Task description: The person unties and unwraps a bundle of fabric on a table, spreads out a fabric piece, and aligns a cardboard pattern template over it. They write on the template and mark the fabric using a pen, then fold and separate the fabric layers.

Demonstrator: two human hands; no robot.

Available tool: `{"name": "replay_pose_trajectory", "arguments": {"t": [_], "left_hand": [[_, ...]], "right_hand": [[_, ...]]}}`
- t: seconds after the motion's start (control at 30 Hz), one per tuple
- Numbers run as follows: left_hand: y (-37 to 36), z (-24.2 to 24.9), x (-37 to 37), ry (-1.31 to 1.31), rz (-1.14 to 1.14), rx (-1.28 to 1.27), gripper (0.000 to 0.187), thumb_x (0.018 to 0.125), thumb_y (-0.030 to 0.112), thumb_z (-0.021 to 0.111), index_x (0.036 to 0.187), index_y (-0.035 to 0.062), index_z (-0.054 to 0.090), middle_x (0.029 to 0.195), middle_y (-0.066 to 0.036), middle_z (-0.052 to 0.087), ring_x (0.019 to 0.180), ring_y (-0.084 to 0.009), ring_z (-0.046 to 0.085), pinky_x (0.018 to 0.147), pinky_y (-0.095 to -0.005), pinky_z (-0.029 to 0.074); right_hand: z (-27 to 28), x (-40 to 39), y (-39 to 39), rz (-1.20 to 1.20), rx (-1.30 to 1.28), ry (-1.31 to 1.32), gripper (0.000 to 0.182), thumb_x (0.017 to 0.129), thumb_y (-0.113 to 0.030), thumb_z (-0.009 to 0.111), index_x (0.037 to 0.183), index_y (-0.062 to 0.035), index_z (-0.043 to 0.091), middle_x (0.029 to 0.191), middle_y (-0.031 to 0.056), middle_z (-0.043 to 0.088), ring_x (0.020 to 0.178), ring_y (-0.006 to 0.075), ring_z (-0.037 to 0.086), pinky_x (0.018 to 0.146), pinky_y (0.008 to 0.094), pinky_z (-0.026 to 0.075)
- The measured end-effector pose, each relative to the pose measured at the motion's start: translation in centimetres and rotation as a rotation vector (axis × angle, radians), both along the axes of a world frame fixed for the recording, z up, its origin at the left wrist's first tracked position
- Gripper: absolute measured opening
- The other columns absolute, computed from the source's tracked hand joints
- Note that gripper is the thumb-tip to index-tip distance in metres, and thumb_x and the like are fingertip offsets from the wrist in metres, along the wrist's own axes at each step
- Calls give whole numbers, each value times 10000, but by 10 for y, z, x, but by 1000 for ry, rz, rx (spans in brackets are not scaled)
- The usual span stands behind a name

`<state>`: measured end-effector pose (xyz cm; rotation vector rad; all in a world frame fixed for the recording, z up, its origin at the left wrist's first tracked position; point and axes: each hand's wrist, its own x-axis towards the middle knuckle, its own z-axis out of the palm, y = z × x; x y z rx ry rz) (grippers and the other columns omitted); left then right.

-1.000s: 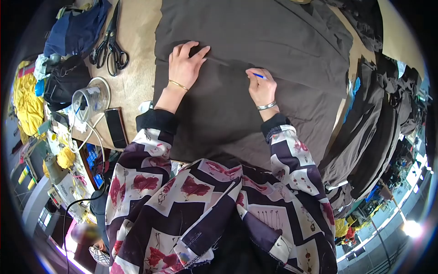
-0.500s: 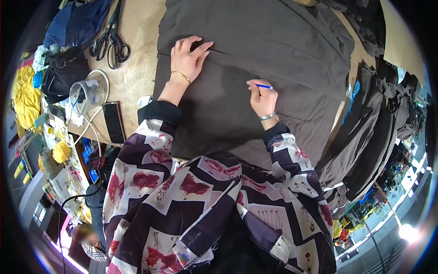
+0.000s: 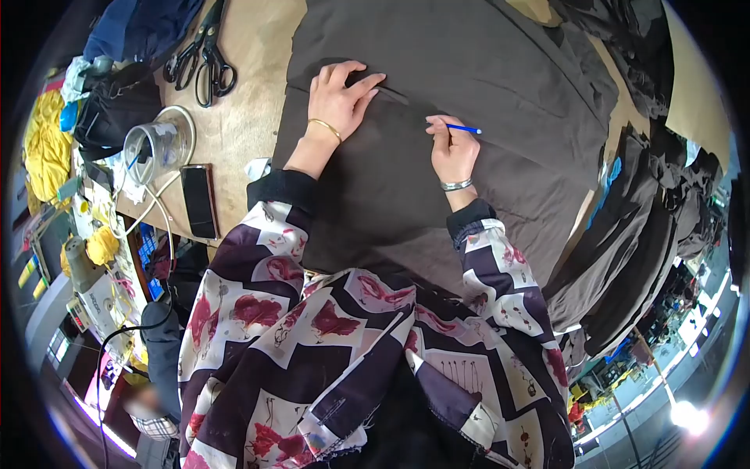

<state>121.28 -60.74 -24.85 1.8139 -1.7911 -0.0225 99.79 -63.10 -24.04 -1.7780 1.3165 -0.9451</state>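
Observation:
A wide dark brown-grey cloth (image 3: 375, 195) covers the table in front of me, with a few creases across it. My left hand (image 3: 341, 100) rests on the cloth at upper left, fingers spread and pressing beside a short fold. To its right, my right hand (image 3: 455, 152) pinches a slim blue pen (image 3: 464, 129) between thumb and fingers. The pen's white-tipped end points right, while the other end is hidden in the fingers, close over the cloth.
Black-handled scissors (image 3: 205, 66), a clear plastic jar (image 3: 148, 152) and a phone (image 3: 199, 201) are on the wooden table at left. Dark cloth piles (image 3: 625, 219) hang along the right edge. Below left, a person (image 3: 160, 367) sits near a sewing machine (image 3: 98, 293).
My right hand has moved a little up and closer to my left hand, still holding the pen. The left hand stays on the cloth, and the whole view has shifted slightly.

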Motion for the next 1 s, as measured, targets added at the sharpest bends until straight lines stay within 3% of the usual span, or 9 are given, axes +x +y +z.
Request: {"name": "replay_pose_trajectory", "arguments": {"t": [0.13, 0.23, 0.3, 0.4, 0.67, 0.73, 0.87, 0.93, 1.0], "left_hand": [[0, 1, -1, -9, -8, -6, 276, 789, 185, 657, 1052, 267, 673, 1056, 10, 557, 974, -215, 513, 794, -353, 415], [0, 2, -1, -11, -6, -2, 273, 790, 186, 657, 1050, 267, 674, 1056, 11, 558, 976, -215, 513, 797, -354, 414], [0, 1, -1, -9, -5, -8, 274, 789, 184, 658, 1050, 267, 674, 1056, 12, 558, 975, -215, 513, 798, -354, 415], [0, -4, 1, 1, 4, -13, 266, 782, 192, 663, 1034, 276, 676, 1059, 21, 553, 982, -215, 511, 806, -358, 411], [-1, -3, -1, 9, 10, -11, 256, 774, 204, 669, 1015, 288, 678, 1062, 33, 548, 986, -213, 509, 808, -365, 410], [-1, -4, -1, 4, 8, -12, 258, 771, 207, 671, 1016, 290, 678, 1064, 35, 548, 986, -210, 508, 805, -363, 411], [-1, -1, 0, -2, 4, -14, 298, 768, 161, 674, 1046, 268, 674, 1062, 17, 557, 975, -213, 517, 790, -357, 420], [0, -2, 0, 11, 7, -16, 262, 765, 201, 675, 1014, 280, 680, 1064, 34, 547, 984, -209, 508, 797, -357, 413], [2, -4, 1, 12, 7, -10, 258, 766, 202, 674, 1013, 277, 681, 1062, 31, 546, 983, -210, 508, 797, -356, 412]], "right_hand": [[-7, 2, -1, 35, -74, 63, 143, 878, -122, 577, 807, -28, 659, 740, 86, 660, 622, 191, 651, 576, 285, 490], [-10, 4, -1, 98, -276, 88, 134, 870, -114, 579, 809, -26, 661, 717, 85, 657, 619, 193, 648, 578, 286, 489], [0, 5, 2, -33, -51, 8, 138, 878, -113, 575, 814, -26, 662, 706, 88, 654, 617, 194, 644, 580, 284, 489], [7, -5, 18, -25, 113, -56, 159, 890, -139, 577, 816, -27, 663, 712, 93, 655, 612, 192, 643, 578, 279, 487], [-1, -7, 27, 57, 27, 17, 157, 885, -152, 590, 817, -31, 663, 716, 96, 651, 592, 197, 635, 567, 284, 485], [-9, -6, 28, 129, -171, 51, 121, 868, -117, 591, 815, -36, 663, 720, 95, 649, 611, 212, 634, 564, 293, 486], [-1, -1, 23, 148, -184, 71, 93, 849, -89, 593, 814, -37, 662, 722, 93, 646, 642, 225, 635, 583, 303, 490], [12, 5, 18, 38, 84, -10, 101, 854, -92, 588, 814, -35, 661, 722, 92, 646, 660, 231, 636, 603, 306, 488], [11, 15, 8, 62, 43, -17, 110, 862, -100, 584, 820, -34, 662, 724, 94, 648, 647, 225, 637, 603, 304, 488]]}}
